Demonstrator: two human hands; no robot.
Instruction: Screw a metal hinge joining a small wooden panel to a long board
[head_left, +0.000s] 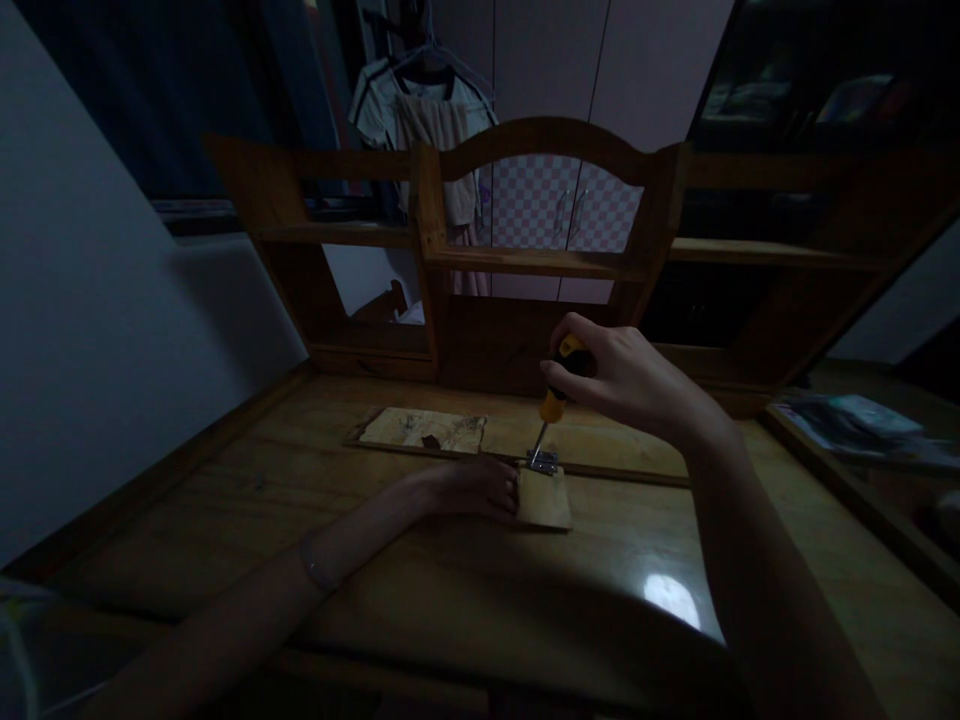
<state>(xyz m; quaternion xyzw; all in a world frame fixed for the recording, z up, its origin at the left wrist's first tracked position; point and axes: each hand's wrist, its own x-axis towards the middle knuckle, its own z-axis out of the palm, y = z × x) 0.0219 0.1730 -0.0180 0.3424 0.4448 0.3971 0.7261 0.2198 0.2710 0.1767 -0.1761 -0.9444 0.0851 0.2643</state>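
Yellow-black screwdriver point(553, 406), clamped in right hand point(616, 372), is pointing at hinge point(546, 461); left hand point(480, 487), grip unclear, is likely steadying wood block point(546, 500).

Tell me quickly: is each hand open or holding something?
Left hand: at the edge of the small wooden board; can't tell if the grip is closed.
Right hand: closed around the yellow-and-black screwdriver, its tip at the metal hinge.
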